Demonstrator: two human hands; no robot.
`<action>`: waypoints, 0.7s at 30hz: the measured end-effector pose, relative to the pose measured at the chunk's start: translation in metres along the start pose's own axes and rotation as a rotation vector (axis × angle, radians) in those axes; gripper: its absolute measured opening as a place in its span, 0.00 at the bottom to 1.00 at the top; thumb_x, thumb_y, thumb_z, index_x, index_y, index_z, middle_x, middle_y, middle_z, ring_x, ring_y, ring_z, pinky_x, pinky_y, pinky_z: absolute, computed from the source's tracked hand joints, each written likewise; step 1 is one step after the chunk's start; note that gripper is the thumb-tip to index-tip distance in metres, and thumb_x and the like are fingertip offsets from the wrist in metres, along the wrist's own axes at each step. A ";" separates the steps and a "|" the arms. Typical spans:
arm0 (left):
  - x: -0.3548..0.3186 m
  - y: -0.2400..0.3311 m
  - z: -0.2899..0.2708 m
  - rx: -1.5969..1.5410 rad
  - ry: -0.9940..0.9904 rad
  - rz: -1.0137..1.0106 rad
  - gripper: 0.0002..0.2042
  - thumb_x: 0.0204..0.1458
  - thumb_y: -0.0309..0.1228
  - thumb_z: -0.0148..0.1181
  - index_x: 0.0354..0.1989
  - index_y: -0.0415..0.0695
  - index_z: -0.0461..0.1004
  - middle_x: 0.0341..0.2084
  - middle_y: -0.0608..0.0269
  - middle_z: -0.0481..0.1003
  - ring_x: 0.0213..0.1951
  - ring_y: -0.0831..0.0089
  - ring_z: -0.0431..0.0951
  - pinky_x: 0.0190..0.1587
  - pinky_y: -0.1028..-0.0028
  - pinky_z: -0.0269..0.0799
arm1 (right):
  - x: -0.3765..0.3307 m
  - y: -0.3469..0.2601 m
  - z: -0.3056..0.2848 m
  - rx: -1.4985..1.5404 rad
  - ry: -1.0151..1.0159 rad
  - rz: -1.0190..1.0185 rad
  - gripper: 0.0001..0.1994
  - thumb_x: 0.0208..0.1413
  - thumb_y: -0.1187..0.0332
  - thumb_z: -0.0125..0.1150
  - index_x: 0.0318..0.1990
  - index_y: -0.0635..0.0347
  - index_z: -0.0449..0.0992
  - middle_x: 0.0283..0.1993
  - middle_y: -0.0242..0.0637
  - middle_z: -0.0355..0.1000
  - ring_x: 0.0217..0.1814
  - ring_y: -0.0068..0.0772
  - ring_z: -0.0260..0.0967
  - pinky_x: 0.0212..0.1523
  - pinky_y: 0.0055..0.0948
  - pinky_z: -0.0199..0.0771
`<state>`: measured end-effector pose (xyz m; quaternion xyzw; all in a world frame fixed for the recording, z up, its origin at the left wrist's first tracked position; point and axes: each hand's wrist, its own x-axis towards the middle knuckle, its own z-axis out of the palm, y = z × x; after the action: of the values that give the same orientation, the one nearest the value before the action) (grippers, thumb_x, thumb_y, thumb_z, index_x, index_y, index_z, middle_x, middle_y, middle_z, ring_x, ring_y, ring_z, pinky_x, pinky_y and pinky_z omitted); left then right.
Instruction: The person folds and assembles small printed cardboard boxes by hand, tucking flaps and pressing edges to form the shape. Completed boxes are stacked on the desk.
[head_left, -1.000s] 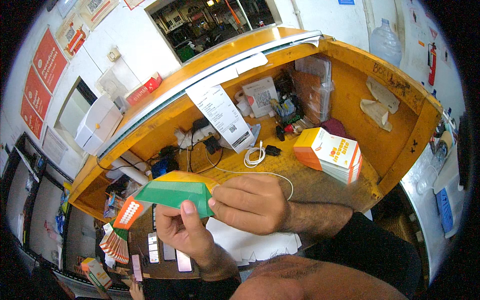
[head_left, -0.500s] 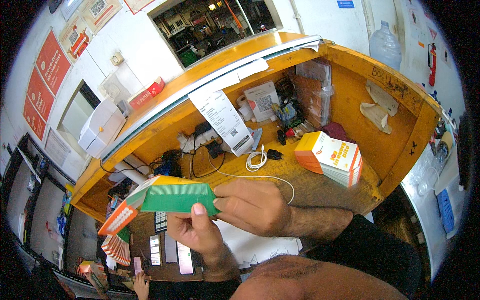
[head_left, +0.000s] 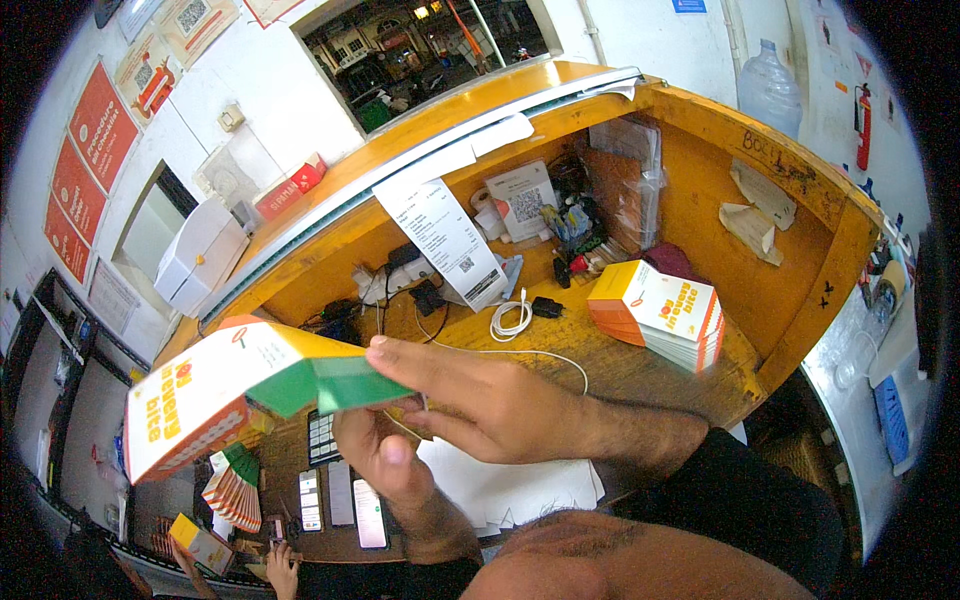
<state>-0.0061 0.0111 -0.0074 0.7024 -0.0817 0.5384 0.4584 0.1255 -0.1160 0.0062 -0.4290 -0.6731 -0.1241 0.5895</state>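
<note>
Pinching carton with right hand; with left hand just below, hard to tell whether gripping. Seemingly part-folded, not yet closed. Untouched: stack at 3 o'clock, fanned stack at 8.

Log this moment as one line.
left hand: beneath carton | right hand: grips carton's green-sided end | carton: bent, held above wooden desk | desk, right side: stack of similar cartons

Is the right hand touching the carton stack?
No, the right hand is at the held carton, left of the stack.
</note>
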 end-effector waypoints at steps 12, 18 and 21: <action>0.016 -0.002 0.025 0.436 0.034 0.084 0.09 0.53 0.16 0.72 0.39 0.38 0.78 0.44 0.43 0.86 0.48 0.59 0.88 0.54 0.65 0.82 | 0.004 -0.001 -0.015 0.105 0.138 0.310 0.16 0.78 0.69 0.55 0.64 0.69 0.78 0.52 0.58 0.83 0.56 0.59 0.84 0.55 0.45 0.84; 0.014 0.000 0.021 0.348 0.173 0.050 0.05 0.61 0.18 0.70 0.38 0.34 0.79 0.43 0.47 0.86 0.45 0.64 0.87 0.54 0.66 0.82 | 0.001 0.005 -0.016 -0.057 0.180 0.207 0.15 0.75 0.73 0.61 0.63 0.66 0.80 0.55 0.52 0.85 0.54 0.47 0.87 0.52 0.39 0.87; 0.014 -0.001 0.013 0.265 0.222 -0.023 0.04 0.63 0.18 0.70 0.38 0.35 0.79 0.41 0.52 0.85 0.42 0.68 0.85 0.53 0.67 0.81 | -0.002 0.010 -0.007 -0.210 0.225 0.032 0.14 0.70 0.73 0.68 0.59 0.66 0.81 0.57 0.52 0.85 0.55 0.48 0.87 0.53 0.40 0.88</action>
<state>0.0084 0.0075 0.0036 0.6938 0.0491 0.6133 0.3743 0.1373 -0.1153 0.0026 -0.4823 -0.5792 -0.2319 0.6149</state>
